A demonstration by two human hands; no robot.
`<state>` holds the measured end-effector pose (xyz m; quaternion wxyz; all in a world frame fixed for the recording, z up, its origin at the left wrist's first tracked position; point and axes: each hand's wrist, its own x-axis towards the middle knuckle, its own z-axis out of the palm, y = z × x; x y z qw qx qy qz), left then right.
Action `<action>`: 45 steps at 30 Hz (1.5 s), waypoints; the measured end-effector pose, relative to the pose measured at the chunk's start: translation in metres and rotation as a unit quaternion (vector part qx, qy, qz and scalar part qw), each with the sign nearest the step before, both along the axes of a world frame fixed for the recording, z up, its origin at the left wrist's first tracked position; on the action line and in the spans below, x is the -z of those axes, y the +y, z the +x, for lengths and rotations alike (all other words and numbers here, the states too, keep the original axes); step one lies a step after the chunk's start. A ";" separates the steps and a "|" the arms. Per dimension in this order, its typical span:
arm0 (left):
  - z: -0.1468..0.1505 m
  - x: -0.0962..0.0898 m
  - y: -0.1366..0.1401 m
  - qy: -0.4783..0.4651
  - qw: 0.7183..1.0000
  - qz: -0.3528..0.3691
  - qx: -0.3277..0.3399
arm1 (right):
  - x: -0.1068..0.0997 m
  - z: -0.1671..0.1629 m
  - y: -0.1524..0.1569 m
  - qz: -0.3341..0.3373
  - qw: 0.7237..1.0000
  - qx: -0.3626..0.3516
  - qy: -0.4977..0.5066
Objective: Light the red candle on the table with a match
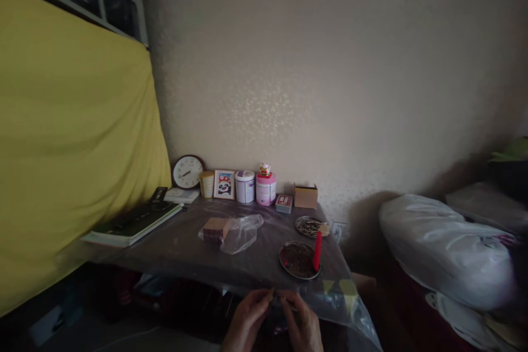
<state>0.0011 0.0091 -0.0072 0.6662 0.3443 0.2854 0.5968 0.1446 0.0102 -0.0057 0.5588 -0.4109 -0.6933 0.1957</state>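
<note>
My left hand [248, 318] and my right hand [302, 320] are close together just off the table's front edge. Both sets of fingers are closed in a pinch, and the fingertips nearly meet around something small that is too dark and blurred to name. Ahead and to the right, a red candle [317, 252] stands upright at the right side of a round metal dish [284, 264] with dark brown stuff in it. Behind it, a second round dish [297, 231] holds thin pale sticks. A brown block-like stack [216, 229] lies partly in a clear plastic bag [243, 235].
Along the wall stand a clock [188, 172], a yellow cup [207, 184], a framed panda picture [225, 184], a white tin [245, 187], a pink tin [266, 190], a card box [284, 203] and a cardboard box [306, 196]. A large book [136, 224] lies left.
</note>
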 end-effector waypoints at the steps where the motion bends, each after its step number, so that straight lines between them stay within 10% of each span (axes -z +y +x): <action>1: 0.000 0.000 0.000 0.000 1.000 0.007 0.007 | 0.001 0.001 0.000 0.001 1.000 0.004 -0.001; 23: 0.013 -0.044 -0.012 -0.039 0.997 0.000 0.063 | -0.050 0.014 -0.025 0.096 0.988 0.118 -0.027; 36: 0.023 -0.050 -0.022 -0.023 0.999 0.009 0.030 | -0.055 0.024 -0.036 0.141 0.982 0.124 -0.024; 45: 0.016 -0.059 -0.033 0.004 1.000 0.000 0.005 | -0.027 0.043 0.001 0.030 0.987 0.156 0.018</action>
